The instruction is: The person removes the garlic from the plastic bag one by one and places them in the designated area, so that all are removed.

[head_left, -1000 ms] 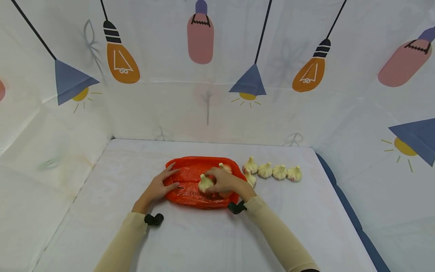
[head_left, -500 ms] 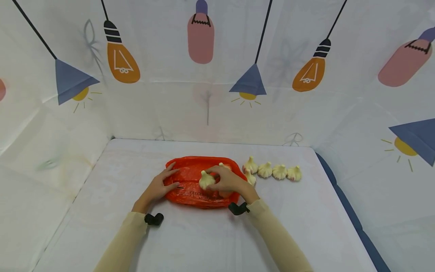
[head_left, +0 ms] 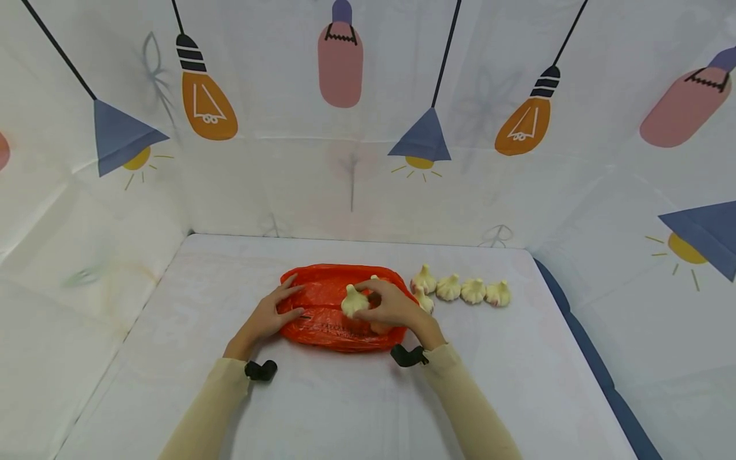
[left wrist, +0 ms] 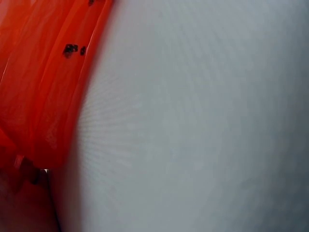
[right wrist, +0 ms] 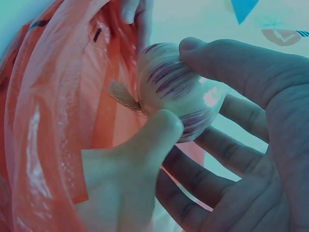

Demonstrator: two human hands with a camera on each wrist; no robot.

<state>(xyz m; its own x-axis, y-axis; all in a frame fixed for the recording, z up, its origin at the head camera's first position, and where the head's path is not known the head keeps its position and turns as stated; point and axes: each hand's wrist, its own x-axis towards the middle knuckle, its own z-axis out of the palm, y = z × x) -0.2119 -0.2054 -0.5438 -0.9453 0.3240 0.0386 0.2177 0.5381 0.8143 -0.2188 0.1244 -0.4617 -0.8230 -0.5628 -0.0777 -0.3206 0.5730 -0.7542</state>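
Observation:
A red plastic bag (head_left: 322,332) lies spread on the white table. My right hand (head_left: 393,306) pinches a garlic bulb (head_left: 354,303) between thumb and fingers over the bag. Purple streaks and a tuft of roots show on that garlic bulb (right wrist: 169,82) in the right wrist view. Below it, another pale garlic bulb (right wrist: 120,179) with a thick neck sits at the bag. My left hand (head_left: 267,319) rests on the bag's left edge, fingers spread. The left wrist view shows the bag's printed side (left wrist: 53,87) and no clear part of the hand.
Just right of the bag stand several garlic bulbs (head_left: 448,287), mostly in a row, one in front beside the bag's edge. A white cloth wall (head_left: 368,191) printed with lamps and bulbs rises behind the table (head_left: 322,409).
My right hand has lifted the garlic bulb slightly and moved a little to the right with it. The left hand and the bag have stayed in place.

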